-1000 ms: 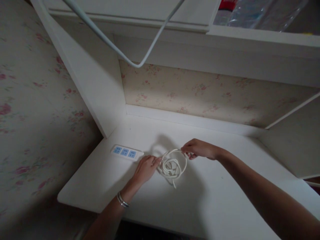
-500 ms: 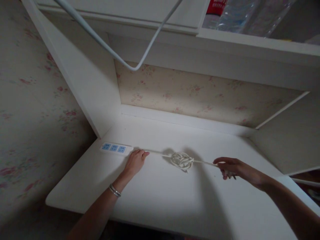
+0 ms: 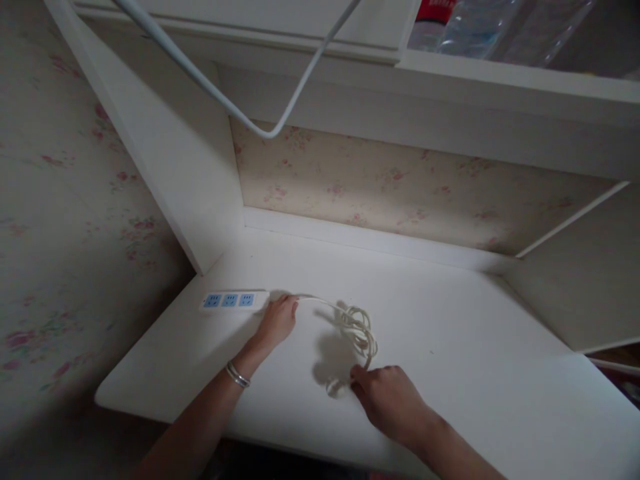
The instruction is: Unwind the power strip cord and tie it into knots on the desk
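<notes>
A white power strip point(image 3: 231, 300) with three blue sockets lies on the white desk point(image 3: 450, 333) near its left wall. Its white cord point(image 3: 357, 330) runs right and bunches into a loose tangle. My left hand point(image 3: 275, 321), a bracelet on the wrist, rests on the cord right beside the strip, fingers curled over it. My right hand point(image 3: 387, 400) is near the desk's front, fingers closed on the cord's near loop just below the tangle.
A white side panel point(image 3: 175, 167) stands at the left, floral wallpaper point(image 3: 400, 187) behind. A shelf point(image 3: 500, 73) above holds plastic bottles. A thin white bent bar point(image 3: 240, 113) hangs from above. A slanted panel point(image 3: 575, 280) bounds the right.
My right hand, which had pulled the cord taut to the right, has come back toward me and left; the cord has slackened into loose loops. My left hand stayed by the strip.
</notes>
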Tool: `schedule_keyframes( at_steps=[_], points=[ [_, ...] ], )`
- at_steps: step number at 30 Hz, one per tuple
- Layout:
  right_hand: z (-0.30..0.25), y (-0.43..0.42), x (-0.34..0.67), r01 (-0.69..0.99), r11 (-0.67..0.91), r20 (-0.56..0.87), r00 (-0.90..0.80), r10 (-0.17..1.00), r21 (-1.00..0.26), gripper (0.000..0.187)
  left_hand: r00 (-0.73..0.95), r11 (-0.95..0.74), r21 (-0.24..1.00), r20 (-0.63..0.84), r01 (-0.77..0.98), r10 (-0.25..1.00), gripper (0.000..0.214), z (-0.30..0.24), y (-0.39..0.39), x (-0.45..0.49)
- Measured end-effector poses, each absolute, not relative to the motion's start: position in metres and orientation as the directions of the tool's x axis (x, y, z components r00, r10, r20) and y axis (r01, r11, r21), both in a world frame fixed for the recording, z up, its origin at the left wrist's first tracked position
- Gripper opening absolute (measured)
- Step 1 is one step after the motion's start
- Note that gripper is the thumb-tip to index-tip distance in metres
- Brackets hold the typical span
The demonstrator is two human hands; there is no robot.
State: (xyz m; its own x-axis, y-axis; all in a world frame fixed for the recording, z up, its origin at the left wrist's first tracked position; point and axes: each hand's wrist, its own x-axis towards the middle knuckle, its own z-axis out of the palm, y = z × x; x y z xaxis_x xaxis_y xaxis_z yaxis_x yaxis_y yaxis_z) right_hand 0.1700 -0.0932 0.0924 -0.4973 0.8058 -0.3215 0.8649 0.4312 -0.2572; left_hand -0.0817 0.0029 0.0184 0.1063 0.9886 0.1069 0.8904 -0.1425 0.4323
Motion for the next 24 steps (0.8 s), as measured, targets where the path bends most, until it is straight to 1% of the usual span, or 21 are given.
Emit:
schedule_keyframes(
  at_steps=[1, 2, 3, 4, 6, 8, 11, 13, 14, 16, 17, 18, 20, 24],
  points=[
    [0.089, -0.090, 0.163, 0.882, 0.454, -0.280, -0.471, 0.836, -0.128, 0.025, 0.130, -0.161, 0.415, 0.102, 0.896, 0.986, 0.029, 0.021, 0.001, -0.084],
    [0.087, -0.087, 0.157, 0.885, 0.464, -0.243, -0.458, 0.855, -0.039, 0.026, 0.154, -0.182, 0.385, 0.103, 0.905, 0.983, 0.029, 0.023, -0.001, -0.087],
    [0.087, -0.083, 0.152, 0.883, 0.470, -0.206, -0.457, 0.865, 0.012, 0.025, 0.173, -0.204, 0.344, 0.117, 0.917, 0.978, 0.029, 0.026, -0.003, -0.091],
    [0.089, -0.080, 0.148, 0.881, 0.473, -0.164, -0.461, 0.872, 0.035, 0.024, 0.187, -0.222, 0.298, 0.140, 0.928, 0.972, 0.028, 0.030, -0.004, -0.096],
    [0.095, -0.075, 0.143, 0.879, 0.476, -0.087, -0.471, 0.878, 0.037, 0.028, 0.195, -0.238, 0.225, 0.195, 0.945, 0.961, 0.023, 0.036, -0.003, -0.109],
    [0.100, -0.071, 0.138, 0.888, 0.460, -0.062, -0.459, 0.886, 0.007, 0.034, 0.197, -0.238, 0.205, 0.203, 0.949, 0.959, 0.017, 0.040, 0.001, -0.121],
    [0.096, -0.065, 0.126, 0.911, 0.402, -0.102, -0.410, 0.907, -0.090, 0.040, 0.222, -0.249, 0.224, 0.141, 0.942, 0.965, 0.019, 0.039, 0.009, -0.134],
    [0.087, -0.059, 0.113, 0.913, 0.347, -0.138, -0.380, 0.915, -0.213, 0.039, 0.229, -0.254, 0.230, 0.130, 0.940, 0.965, 0.021, 0.036, 0.012, -0.134],
    [0.082, -0.054, 0.106, 0.898, 0.300, -0.176, -0.368, 0.913, -0.322, 0.036, 0.220, -0.246, 0.229, 0.134, 0.942, 0.966, 0.021, 0.034, 0.012, -0.132],
    [0.073, -0.041, 0.090, 0.812, 0.145, -0.297, -0.365, 0.883, -0.566, 0.031, 0.182, -0.210, 0.235, 0.136, 0.949, 0.974, 0.023, 0.032, 0.010, -0.126],
    [0.069, -0.033, 0.082, 0.749, 0.060, -0.354, -0.380, 0.854, -0.659, 0.029, 0.161, -0.189, 0.242, 0.131, 0.952, 0.978, 0.023, 0.031, 0.009, -0.121],
    [0.065, -0.024, 0.074, 0.693, -0.015, -0.400, -0.398, 0.825, -0.721, 0.028, 0.146, -0.173, 0.250, 0.123, 0.953, 0.982, 0.024, 0.031, 0.008, -0.117],
    [0.061, -0.007, 0.061, 0.625, -0.095, -0.436, -0.419, 0.796, -0.775, 0.025, 0.127, -0.152, 0.266, 0.110, 0.952, 0.986, 0.025, 0.031, 0.005, -0.110],
    [0.058, 0.020, 0.039, 0.554, -0.151, -0.433, -0.424, 0.795, -0.819, 0.020, 0.092, -0.115, 0.290, 0.092, 0.950, 0.991, 0.021, 0.030, 0.003, -0.101]
  ],
)
